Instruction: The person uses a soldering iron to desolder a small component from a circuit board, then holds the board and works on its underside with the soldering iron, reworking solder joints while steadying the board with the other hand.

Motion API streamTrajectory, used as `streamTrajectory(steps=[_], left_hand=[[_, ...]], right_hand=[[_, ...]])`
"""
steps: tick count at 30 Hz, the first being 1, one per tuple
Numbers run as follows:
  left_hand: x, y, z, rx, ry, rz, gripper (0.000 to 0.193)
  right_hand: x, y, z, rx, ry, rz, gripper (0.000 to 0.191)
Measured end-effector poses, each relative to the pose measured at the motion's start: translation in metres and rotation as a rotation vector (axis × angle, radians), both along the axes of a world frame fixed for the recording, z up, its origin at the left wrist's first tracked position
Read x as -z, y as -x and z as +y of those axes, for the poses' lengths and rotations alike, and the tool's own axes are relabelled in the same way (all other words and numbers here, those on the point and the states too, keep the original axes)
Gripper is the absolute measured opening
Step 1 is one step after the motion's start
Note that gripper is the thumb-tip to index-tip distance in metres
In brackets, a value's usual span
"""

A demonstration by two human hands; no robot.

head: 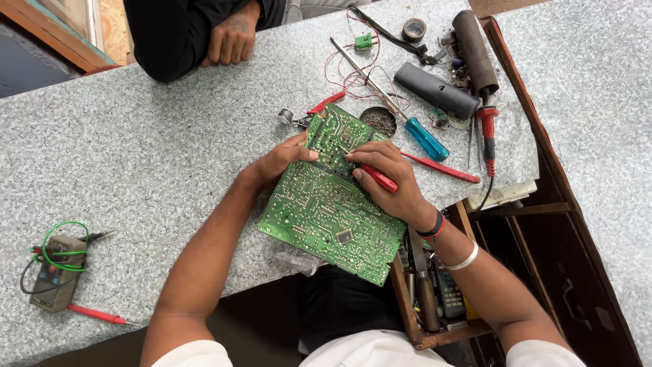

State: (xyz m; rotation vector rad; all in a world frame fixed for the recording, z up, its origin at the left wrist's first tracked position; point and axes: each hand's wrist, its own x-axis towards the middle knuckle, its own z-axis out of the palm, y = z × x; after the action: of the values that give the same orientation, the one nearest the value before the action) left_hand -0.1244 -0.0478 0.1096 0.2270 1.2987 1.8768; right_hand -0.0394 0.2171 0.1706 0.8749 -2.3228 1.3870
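Observation:
A large green circuit board (319,211) lies solder side up on the speckled grey table (156,156), its near corner hanging over the edge. My left hand (278,162) grips the board's left edge, thumb on top. My right hand (390,178) rests on the board and holds a red-handled tool (379,179), its tip hidden under my fingers near the board's upper part.
A blue-handled screwdriver (426,138), red probe (441,168), soldering iron (487,132), round tin (379,120), black cylinders (436,90) and wires lie beyond the board. A multimeter with green leads (58,268) sits at left. Another person's arms (231,37) rest at the far edge. An open wooden drawer (435,285) is at right.

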Motion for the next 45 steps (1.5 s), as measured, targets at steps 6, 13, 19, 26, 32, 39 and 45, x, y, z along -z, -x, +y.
streamTrajectory(steps=[6, 13, 19, 26, 32, 39, 45], left_hand=[[0.0025, -0.0001, 0.0003, 0.007, 0.016, 0.021, 0.069], [0.0044, -0.0027, -0.0005, -0.007, 0.010, 0.015, 0.072], [0.0056, -0.0023, -0.0009, -0.012, 0.031, 0.034, 0.072], [0.0056, -0.0029, -0.0011, -0.016, 0.012, 0.053, 0.075], [0.0035, -0.0040, -0.0007, 0.000, 0.008, 0.058, 0.073], [-0.0008, -0.0066, -0.0003, -0.012, 0.024, 0.045, 0.072], [-0.0001, -0.0081, -0.0015, -0.016, 0.033, 0.053, 0.071]], right_hand=[[0.0025, 0.0005, 0.0059, -0.024, 0.102, -0.149, 0.024], [0.0026, 0.0005, 0.0077, -0.047, 0.086, -0.108, 0.021], [0.0009, -0.0002, 0.0065, -0.049, 0.059, -0.081, 0.022], [0.0024, 0.0010, 0.0071, -0.058, 0.057, -0.072, 0.021], [0.0039, 0.0008, 0.0086, -0.063, 0.046, -0.049, 0.021], [0.0038, -0.0002, 0.0099, -0.054, 0.045, -0.075, 0.020], [0.0029, -0.0023, 0.0099, -0.051, 0.047, -0.097, 0.020]])
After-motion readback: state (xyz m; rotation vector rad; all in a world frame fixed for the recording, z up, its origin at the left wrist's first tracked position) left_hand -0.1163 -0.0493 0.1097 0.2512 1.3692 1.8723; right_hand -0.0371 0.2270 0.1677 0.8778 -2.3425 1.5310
